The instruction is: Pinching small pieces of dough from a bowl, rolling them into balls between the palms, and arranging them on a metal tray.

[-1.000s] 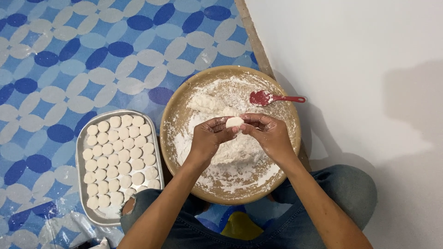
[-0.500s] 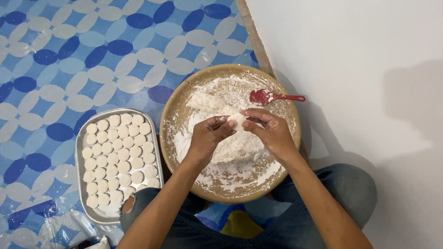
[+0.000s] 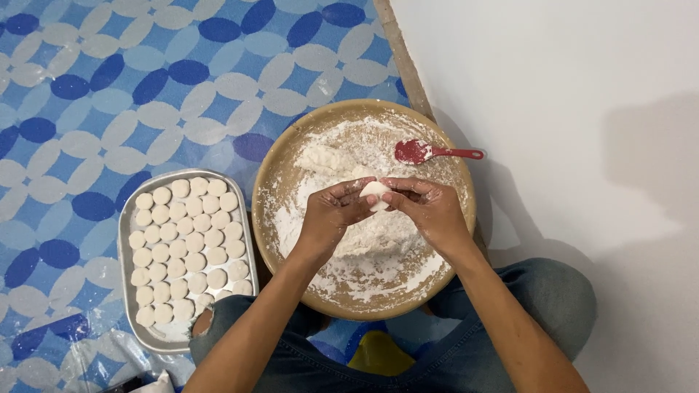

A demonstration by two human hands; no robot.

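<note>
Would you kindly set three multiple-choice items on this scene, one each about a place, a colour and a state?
1. Where does the metal tray of white discs lie, as pictured?
A. left of the round tray
B. inside it
C. above it
2. What colour is the spatula?
A. green
B. red
C. black
3. How is the dough piece held?
A. left hand alone
B. lying loose
C. between both hands

Answers: 1 A, it sits left of the floured round tray. 2 B, head and handle are red. 3 C, left hand and right hand both pinch it.
</note>
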